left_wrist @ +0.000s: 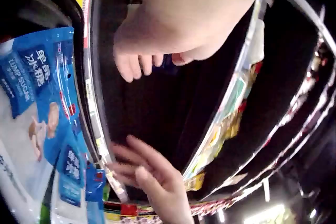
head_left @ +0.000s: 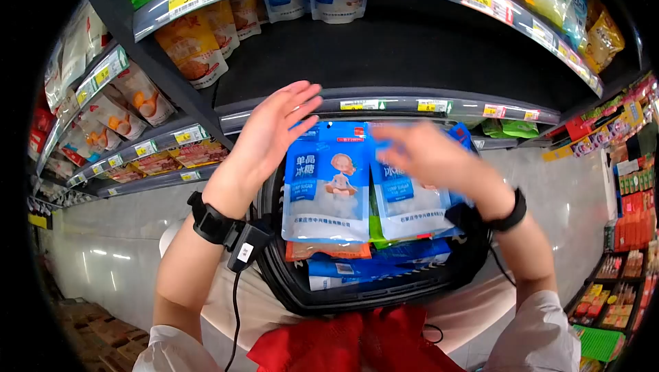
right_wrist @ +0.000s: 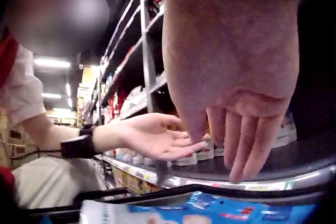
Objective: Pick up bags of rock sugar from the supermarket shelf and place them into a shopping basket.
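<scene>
Two blue and white lump sugar bags, one on the left (head_left: 329, 187) and one on the right (head_left: 412, 211), lie side by side on top of a black basket (head_left: 302, 300). My left hand (head_left: 278, 121), palm turned inward and fingers extended, is raised just above the left bag's upper edge, holding nothing. Over the right bag's top my right hand (head_left: 419, 152) appears blurred; in the right wrist view this hand (right_wrist: 247, 113) has its fingers extended downward and grips nothing. The left hand (right_wrist: 157, 137) also shows there, empty.
Beyond the basket runs a dark shelf (head_left: 329, 56) with upright pouches (head_left: 192, 49) at its back left. Price-tag rails (head_left: 412, 106) cross in front. More stocked shelves (head_left: 110, 118) stand at the left, and hanging packets (head_left: 635, 214) at the right. Orange and blue packs lie under the sugar bags.
</scene>
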The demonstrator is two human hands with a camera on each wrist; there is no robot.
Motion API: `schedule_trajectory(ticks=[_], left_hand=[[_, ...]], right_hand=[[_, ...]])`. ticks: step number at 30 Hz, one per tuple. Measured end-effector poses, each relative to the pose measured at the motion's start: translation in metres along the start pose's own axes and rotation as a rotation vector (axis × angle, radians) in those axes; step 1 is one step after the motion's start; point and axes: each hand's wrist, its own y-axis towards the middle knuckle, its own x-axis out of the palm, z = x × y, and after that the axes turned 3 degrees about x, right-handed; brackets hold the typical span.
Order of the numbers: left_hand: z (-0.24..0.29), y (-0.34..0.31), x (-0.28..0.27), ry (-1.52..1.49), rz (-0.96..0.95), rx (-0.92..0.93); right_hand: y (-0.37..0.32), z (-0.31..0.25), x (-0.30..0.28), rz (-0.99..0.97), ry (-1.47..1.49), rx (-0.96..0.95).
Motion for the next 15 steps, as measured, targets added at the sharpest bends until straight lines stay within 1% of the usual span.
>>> schedule_trajectory(ticks=[1, 3, 4, 5, 7, 8, 9, 11, 13, 15], left_hand=[[0.002, 0.005, -0.007, -0.005, 0.003, 0.006], [0.005, 0.014, -0.019, -0.08, 0.237, -0.044], [0.008, 0.015, -0.019, -0.082, 0.287, -0.043], [0.011, 0.015, -0.02, -0.084, 0.293, -0.036], [0.015, 0.016, -0.021, -0.117, 0.259, -0.033], [0.014, 0.017, -0.025, -0.12, 0.231, -0.011], [0.012, 0.019, -0.025, -0.108, 0.225, -0.008], [0.012, 0.02, -0.023, -0.119, 0.227, -0.042], [0.01, 0.024, -0.027, -0.172, 0.183, -0.055], [0.016, 0.028, -0.024, -0.204, 0.179, -0.085]], right_hand=[[0.023, 0.003, -0.014, 0.04, 0.048, 0.084], [0.085, 0.052, -0.015, 0.236, 0.205, 0.027], [0.115, 0.071, -0.02, 0.312, 0.17, 0.111], [0.143, 0.086, -0.025, 0.389, 0.136, 0.195], [0.19, 0.112, -0.034, 0.518, 0.304, 0.312], [0.21, 0.127, -0.038, 0.537, 0.34, 0.322], [0.226, 0.128, -0.041, 0.628, 0.194, 0.397], [0.277, 0.18, -0.04, 0.713, 0.182, 0.242], [0.306, 0.201, -0.045, 0.821, 0.156, 0.185], [0.326, 0.216, -0.047, 0.904, 0.142, 0.16]])
